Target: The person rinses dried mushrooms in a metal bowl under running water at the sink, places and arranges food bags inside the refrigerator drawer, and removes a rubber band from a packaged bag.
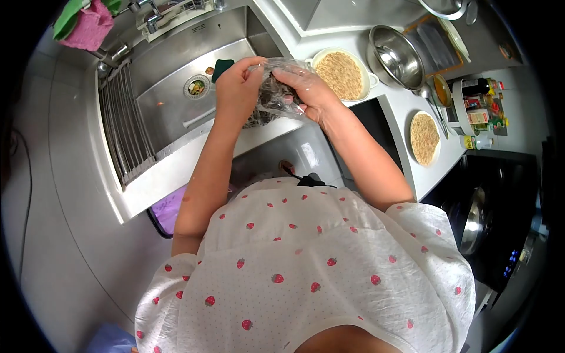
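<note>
1. Left hand (240, 85) was curled nearly closed; it gripped one side of a crinkled clear plastic bag with dark contents (273, 97).
2. Right hand (311, 91) was part-curled; thumb and fingers held the bag's other side.
3. Bag was above the near right corner of the rectangular stainless-steel sink (170, 115); a round white two-handled dish of pale-brown food (374, 80) sat near the right hand, on the white worktop (347, 39).

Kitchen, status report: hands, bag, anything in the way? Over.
Left hand and right hand holding clear plastic bag. Dark contents, unidentifiable. Nothing visibly in the way.
</note>
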The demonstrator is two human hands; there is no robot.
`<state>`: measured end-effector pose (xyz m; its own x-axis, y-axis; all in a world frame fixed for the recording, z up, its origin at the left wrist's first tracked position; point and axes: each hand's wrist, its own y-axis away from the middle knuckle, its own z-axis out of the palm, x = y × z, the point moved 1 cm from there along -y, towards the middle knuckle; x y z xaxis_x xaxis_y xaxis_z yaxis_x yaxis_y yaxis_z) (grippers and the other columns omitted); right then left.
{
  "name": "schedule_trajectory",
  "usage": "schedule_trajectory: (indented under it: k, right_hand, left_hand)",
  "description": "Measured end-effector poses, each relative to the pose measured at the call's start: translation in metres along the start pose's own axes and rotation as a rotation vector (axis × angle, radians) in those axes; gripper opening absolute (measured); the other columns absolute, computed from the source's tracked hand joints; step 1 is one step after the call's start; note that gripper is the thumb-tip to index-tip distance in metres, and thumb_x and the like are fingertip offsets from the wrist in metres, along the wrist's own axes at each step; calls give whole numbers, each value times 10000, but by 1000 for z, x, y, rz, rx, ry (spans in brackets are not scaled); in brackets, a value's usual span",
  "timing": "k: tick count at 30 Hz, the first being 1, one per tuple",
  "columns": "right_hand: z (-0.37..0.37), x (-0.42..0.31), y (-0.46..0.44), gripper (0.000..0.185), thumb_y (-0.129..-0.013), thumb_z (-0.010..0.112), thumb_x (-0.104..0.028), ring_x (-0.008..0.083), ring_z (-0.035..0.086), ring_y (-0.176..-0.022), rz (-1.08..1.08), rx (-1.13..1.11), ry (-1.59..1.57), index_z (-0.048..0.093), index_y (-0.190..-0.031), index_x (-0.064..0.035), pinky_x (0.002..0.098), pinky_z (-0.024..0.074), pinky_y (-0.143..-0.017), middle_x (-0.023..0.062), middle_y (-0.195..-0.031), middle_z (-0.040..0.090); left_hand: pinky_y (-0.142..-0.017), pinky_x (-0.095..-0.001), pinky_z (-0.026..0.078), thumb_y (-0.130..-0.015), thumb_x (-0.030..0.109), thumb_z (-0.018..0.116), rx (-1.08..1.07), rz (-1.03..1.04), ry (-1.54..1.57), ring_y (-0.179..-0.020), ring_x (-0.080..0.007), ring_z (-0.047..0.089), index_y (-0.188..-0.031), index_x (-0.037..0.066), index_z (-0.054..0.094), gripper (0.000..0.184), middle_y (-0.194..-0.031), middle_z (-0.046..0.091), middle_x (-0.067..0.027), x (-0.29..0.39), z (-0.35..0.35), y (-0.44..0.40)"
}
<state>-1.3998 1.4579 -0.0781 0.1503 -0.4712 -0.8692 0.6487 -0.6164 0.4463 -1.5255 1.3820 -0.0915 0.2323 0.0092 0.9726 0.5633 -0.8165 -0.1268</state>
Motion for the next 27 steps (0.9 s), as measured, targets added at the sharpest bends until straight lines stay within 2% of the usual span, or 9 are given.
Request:
schedule_trajectory:
  k: [3,6,8,9,12,14,17,24,27]
  right_hand:
    - [0,7,1,270,-807,618,-244,62,460,-484,11,26,-207,541,-997,-69,182,235,-338,-6,-714,549]
    - [-1,7,8,249,-816,605,-245,60,458,-496,38,62,-144,544,-989,-76,179,234,-346,-9,-733,549]
    - [0,3,11,233,-832,586,-225,40,432,-482,-38,171,156,534,-984,-57,142,214,-319,-9,-715,535]
    - [3,0,15,233,-832,586,-225,40,432,-482,-38,172,156,534,-984,-57,142,214,-319,-9,-715,535]
    - [6,-4,25,225,-826,589,-206,42,429,-485,-52,129,78,532,-977,-50,139,208,-318,2,-724,527]
    - [1,-2,22,197,-825,586,-192,57,430,-522,-20,35,-109,538,-980,-80,172,231,-360,-3,-756,531]
    - [1,3,23,192,-832,577,-182,55,418,-523,-20,5,-290,525,-985,-79,160,207,-351,11,-770,531]
    - [6,0,40,224,-833,582,-180,58,411,-527,-9,-8,-402,505,-1002,-54,151,206,-334,51,-819,542]
    - [3,0,44,225,-834,584,-171,59,417,-527,43,-88,-438,503,-1004,-48,145,211,-328,57,-814,549]
  left_hand:
    - [-481,-219,339,-784,107,562,0,-18,51,-513,-42,382,-942,50,639,184,-551,436,26,-1,1,-2]
    - [-484,-222,347,-790,106,555,-20,-29,67,-512,-47,387,-947,37,636,189,-553,449,17,2,1,3]
    - [-493,-224,358,-794,104,550,-11,-9,23,-514,-52,400,-946,34,636,189,-560,472,12,4,1,5]
    - [-493,-224,358,-794,104,550,-12,-9,23,-514,-52,400,-946,34,636,189,-560,472,12,5,1,5]
    - [-503,-225,368,-796,105,547,-31,24,9,-522,-58,417,-941,35,640,186,-573,494,5,10,0,5]
    - [-506,-223,370,-797,103,545,-53,-22,33,-531,-56,425,-933,37,644,180,-589,508,4,12,0,6]
    - [-509,-221,371,-799,103,545,-31,2,76,-536,-55,427,-934,29,643,182,-598,514,6,9,2,5]
    - [-515,-213,371,-803,97,540,-39,-17,66,-540,-50,431,-935,11,640,186,-612,532,7,20,-2,10]
    - [-519,-210,372,-810,88,523,-62,-25,-13,-545,-47,434,-933,9,638,186,-623,541,7,28,-4,11]
